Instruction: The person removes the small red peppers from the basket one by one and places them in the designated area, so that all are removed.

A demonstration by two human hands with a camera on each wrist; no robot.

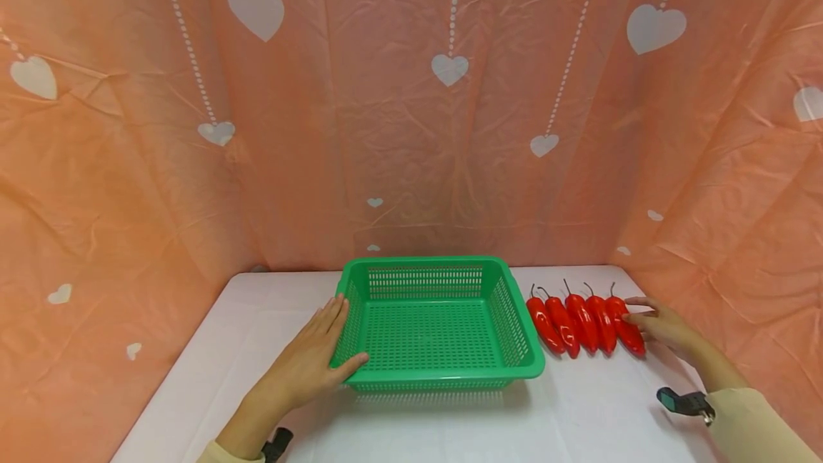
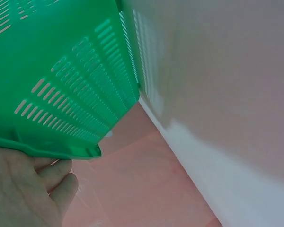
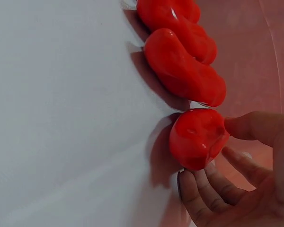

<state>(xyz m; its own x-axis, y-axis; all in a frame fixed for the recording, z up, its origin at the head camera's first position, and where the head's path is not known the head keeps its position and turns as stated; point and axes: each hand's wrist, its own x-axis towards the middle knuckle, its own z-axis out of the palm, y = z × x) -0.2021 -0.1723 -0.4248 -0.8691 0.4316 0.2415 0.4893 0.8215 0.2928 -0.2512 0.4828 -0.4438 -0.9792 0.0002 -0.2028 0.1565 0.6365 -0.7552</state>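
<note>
A green plastic basket [image 1: 424,379] with slotted walls stands on the white table. My left hand [image 1: 313,356] rests on its left rim, fingers straight along the side and thumb over the front corner. In the left wrist view, the hand [image 2: 26,187] lies against the basket's rim [image 2: 52,153]. Several red chili peppers [image 1: 581,324] with thin dark stems lie in a row right of the basket. At the far right, my right hand [image 1: 665,327] pinches the outermost chili pepper [image 1: 629,334]. Its thumb and fingers flank that pepper [image 3: 196,137] in the right wrist view.
The white tabletop [image 1: 579,413] extends in front of the basket and peppers. Orange sheeting [image 1: 398,163] with white hearts hangs behind and on both sides. A dark wrist device [image 1: 684,402] sits by the right sleeve.
</note>
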